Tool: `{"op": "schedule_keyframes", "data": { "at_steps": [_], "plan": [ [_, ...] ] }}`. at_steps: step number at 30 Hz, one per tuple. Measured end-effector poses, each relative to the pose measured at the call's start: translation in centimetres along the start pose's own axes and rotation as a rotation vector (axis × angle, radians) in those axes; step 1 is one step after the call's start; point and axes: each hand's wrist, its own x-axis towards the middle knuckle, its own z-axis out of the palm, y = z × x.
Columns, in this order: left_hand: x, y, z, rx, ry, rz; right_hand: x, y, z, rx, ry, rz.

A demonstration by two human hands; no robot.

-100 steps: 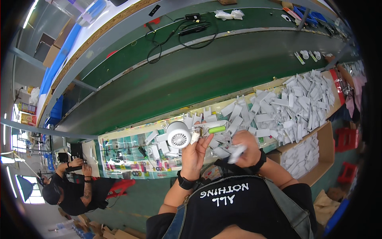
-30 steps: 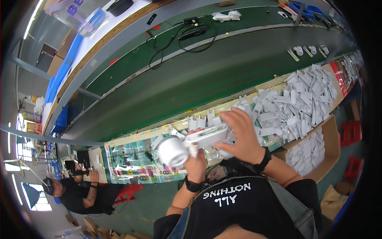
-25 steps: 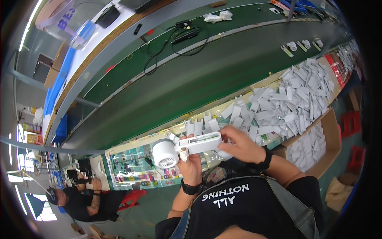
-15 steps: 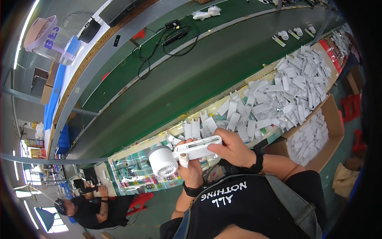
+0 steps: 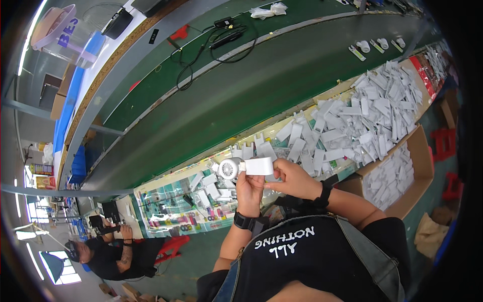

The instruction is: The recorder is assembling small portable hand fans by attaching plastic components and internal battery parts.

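Over the near edge of the bench I hold a white handheld fan (image 5: 259, 166) with a round grilled head at its left and a plain casing side showing on the handle. My left hand (image 5: 248, 194) is closed on it from below, near the joint of head and handle. At the handle's right end my right hand (image 5: 297, 180) grips with thumb and fingers; part of its grip is hidden by the handle. Loose white casing parts (image 5: 209, 189) lie just left of my left hand. A large heap of similar white pieces (image 5: 372, 105) spreads to the right.
A green conveyor belt (image 5: 201, 121) runs beyond the bench. Several small fan units (image 5: 362, 46) lie on it at far right. An open cardboard box (image 5: 422, 156) of white parts stands at my right. Cables (image 5: 226, 40) lie farther back. Another person (image 5: 113, 251) works at left.
The fan has turned over: its long slotted handle face has given way to a plain side. It has shifted away from me, uncovering loose parts at left, and my left hand has moved along.
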Motion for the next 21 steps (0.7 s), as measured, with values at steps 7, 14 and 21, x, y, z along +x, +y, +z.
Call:
{"op": "schedule_keyframes", "data": {
  "at_steps": [7, 14, 21],
  "plan": [
    [0.1, -0.2, -1.2, -0.024, -0.034, -0.049, 0.0, 0.4, -0.1, 0.061, 0.007, 0.023],
    [-0.8, -0.1, 0.3, 0.033, -0.045, 0.053, 0.8, -0.7, -1.4, 0.481, -0.062, 0.320],
    [-3.2, 0.8, 2.5, 0.416, -0.135, 0.474, 0.5, -1.4, -0.7, 0.849, -0.084, 0.370]
  ]
}}
